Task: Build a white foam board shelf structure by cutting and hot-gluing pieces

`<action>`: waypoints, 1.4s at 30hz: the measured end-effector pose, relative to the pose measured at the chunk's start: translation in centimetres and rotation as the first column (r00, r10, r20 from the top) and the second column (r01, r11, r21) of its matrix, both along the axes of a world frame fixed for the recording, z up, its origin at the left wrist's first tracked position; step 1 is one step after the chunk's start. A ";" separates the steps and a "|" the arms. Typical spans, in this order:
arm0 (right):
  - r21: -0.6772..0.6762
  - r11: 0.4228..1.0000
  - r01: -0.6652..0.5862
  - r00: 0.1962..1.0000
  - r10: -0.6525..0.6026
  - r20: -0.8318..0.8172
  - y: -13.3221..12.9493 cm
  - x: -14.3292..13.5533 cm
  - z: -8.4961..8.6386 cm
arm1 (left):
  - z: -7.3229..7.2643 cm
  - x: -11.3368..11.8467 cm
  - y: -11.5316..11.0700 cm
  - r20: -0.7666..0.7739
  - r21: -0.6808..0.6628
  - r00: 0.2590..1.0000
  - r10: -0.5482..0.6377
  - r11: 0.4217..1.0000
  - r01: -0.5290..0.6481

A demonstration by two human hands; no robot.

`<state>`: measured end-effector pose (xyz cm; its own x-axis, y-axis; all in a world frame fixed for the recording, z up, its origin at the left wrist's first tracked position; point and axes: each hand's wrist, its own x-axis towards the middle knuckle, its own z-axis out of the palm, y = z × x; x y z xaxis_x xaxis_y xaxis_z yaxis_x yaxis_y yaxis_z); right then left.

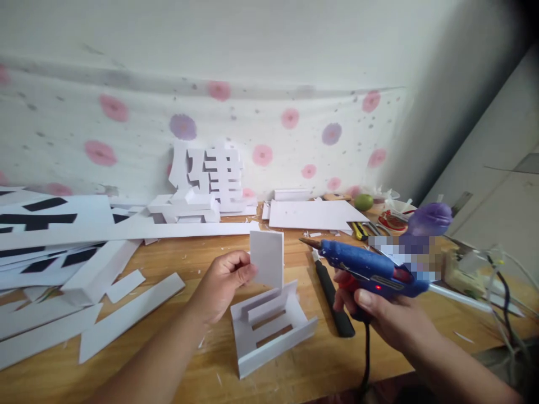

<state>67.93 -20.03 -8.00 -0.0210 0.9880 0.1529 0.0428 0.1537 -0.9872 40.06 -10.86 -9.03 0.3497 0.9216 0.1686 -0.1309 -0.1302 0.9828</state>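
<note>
Between the thumb and fingers of my left hand is a small white foam board piece, held upright by its left edge. Its lower corner overlaps the far side of a white foam board frame; whether they touch I cannot tell. The frame lies on the table, with raised walls and slots in its base. My right hand is wrapped round a blue hot glue gun, its nozzle pointing left toward the board piece but apart from it. A red light glows on the gun, and a clear glue stick sticks out of its back.
White strips and black-patterned sheets cover the left of the wooden table. A cut-out white character leans against the back wall. Beneath the glue gun lies a black-handled tool. A yellow cutter, cables and a power strip sit at right.
</note>
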 end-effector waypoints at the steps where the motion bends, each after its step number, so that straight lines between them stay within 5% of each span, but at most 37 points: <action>1: -0.010 1.000 -0.011 1.000 0.010 -0.008 0.2 -0.8 0.1 | 0.0 0.0 0.0 0.007 -0.013 1.000 -0.011 1.000 0.011; 9: 0.029 0.987 -0.158 0.987 0.157 0.037 1.3 -1.9 -0.6 | -0.1 0.3 0.0 0.052 -0.098 0.997 -0.053 0.994 0.058; 25: -0.009 0.998 0.058 0.991 -0.057 0.120 1.5 -2.3 -0.6 | -0.5 0.3 0.1 0.097 -0.122 0.989 -0.109 0.985 0.121; 42: -0.034 0.998 0.052 0.984 -0.046 0.174 1.1 -2.0 -0.1 | -0.4 0.4 0.1 0.084 -0.139 0.991 -0.109 0.983 0.120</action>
